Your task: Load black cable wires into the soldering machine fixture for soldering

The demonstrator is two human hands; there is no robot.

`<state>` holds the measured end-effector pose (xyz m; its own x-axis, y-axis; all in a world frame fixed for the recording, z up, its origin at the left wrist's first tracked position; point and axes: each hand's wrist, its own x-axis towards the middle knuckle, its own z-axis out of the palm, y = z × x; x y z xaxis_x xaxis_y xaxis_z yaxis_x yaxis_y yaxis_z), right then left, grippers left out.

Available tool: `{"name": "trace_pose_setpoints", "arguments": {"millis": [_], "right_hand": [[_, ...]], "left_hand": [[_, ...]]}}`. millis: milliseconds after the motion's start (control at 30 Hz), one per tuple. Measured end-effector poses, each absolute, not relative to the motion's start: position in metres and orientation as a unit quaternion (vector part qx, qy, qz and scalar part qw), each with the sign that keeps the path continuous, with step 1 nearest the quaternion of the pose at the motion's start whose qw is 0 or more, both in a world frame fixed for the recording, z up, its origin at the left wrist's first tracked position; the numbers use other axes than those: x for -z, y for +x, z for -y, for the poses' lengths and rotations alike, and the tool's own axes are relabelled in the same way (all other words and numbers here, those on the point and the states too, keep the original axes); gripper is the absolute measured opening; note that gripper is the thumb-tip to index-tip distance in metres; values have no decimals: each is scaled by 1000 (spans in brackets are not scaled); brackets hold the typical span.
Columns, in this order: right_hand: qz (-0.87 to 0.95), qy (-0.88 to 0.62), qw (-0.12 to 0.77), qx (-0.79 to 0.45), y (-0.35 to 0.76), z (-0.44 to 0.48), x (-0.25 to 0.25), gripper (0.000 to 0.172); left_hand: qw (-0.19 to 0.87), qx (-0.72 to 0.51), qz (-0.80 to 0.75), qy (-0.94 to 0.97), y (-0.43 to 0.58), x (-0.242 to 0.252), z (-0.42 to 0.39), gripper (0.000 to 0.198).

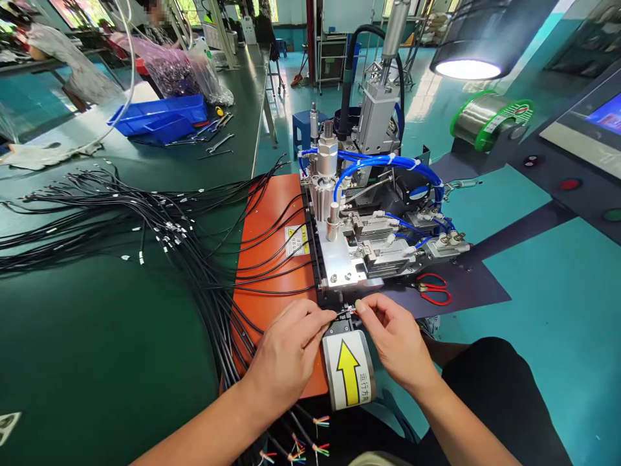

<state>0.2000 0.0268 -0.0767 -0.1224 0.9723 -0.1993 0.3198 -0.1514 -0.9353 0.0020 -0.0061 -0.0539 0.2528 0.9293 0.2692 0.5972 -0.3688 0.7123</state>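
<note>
My left hand (294, 343) pinches a black cable just before its stripped end, at the front edge of the machine (339, 259). Thin coloured wires (350, 310) fan out from that cable, and the fingertips of my right hand (395, 333) are closed on them. Both hands are above a round part with a yellow arrow label (349, 372). Several black cables run across the orange plate (272, 220) into the machine's left side. A large bundle of black cables (194, 252) lies left of my left hand.
Red-handled scissors (434, 288) lie right of the machine. A solder spool (490, 120) and lamp (470, 45) are at the upper right. Blue trays (165, 116) and wrenches (220, 144) rest on the green table (111, 336). Stripped cable ends (317, 448) hang below. Two people are at the upper left.
</note>
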Motion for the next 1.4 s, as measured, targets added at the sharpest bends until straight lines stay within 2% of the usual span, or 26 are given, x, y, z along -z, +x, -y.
{"name": "trace_pose_setpoints", "arguments": {"millis": [933, 1400], "right_hand": [[565, -593, 315, -479, 198, -28, 76, 35], [580, -586, 314, -470, 197, -27, 80, 34]], "left_hand": [[240, -328, -516, 754, 2, 58, 7, 27], [172, -306, -510, 785, 5, 60, 4, 31]]}}
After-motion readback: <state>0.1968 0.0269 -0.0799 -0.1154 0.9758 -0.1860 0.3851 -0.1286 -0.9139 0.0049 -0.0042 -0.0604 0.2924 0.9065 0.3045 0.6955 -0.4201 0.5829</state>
